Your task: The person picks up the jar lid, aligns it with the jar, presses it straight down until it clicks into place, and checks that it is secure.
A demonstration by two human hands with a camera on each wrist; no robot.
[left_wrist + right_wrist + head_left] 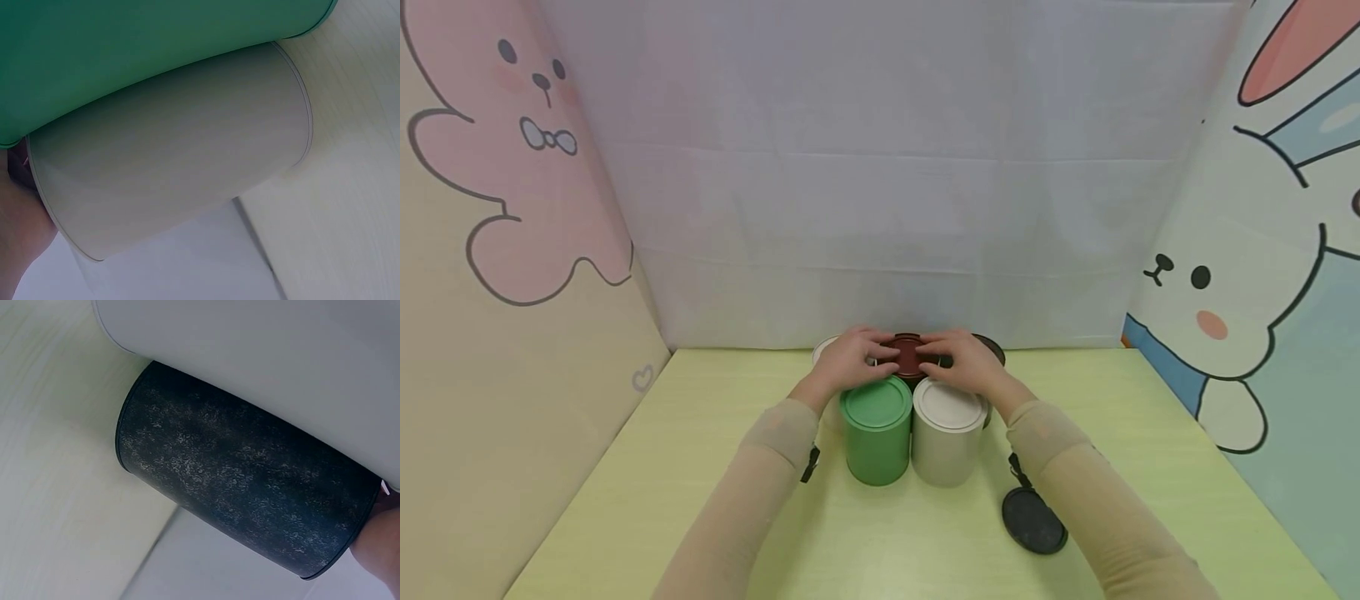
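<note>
The left hand [853,358] and right hand [964,360], fingers loosely extended, are over the red can [908,358], near the tabletop's [707,396] far edge; wide room lies at both sides.

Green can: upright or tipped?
Upright: in the head view, the green can stands on the table, its round top facing up.

No lettering can be read; no legible numbers or brands.

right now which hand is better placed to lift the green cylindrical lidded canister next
Probably the left hand, nearer the green canister; the right hand is nearer the off-white cylindrical canister.
</note>
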